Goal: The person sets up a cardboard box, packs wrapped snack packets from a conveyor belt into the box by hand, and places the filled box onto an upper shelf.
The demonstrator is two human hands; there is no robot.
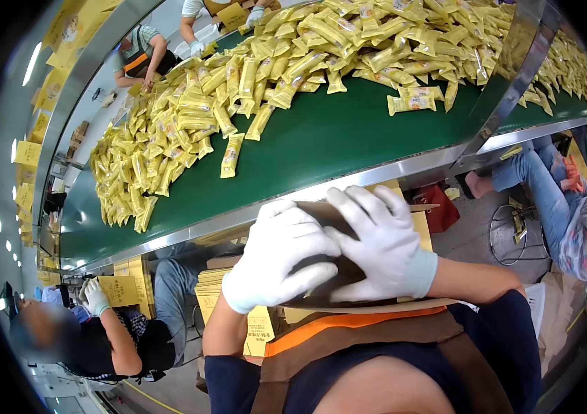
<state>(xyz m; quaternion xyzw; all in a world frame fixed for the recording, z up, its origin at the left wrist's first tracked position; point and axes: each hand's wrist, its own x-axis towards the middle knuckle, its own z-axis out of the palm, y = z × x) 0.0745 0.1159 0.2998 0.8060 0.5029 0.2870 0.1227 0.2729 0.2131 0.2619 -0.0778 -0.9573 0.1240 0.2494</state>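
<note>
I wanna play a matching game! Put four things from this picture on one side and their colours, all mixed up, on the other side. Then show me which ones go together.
Things:
1. The person's left hand
2. The conveyor belt
3. The wrapped packets
4. The person's apron

Colours:
A. Yellow, heaped up
B. Brown with an orange band
C. In a white glove
D. Green

Right pairs: 1-C, 2-D, 3-A, 4-B
</note>
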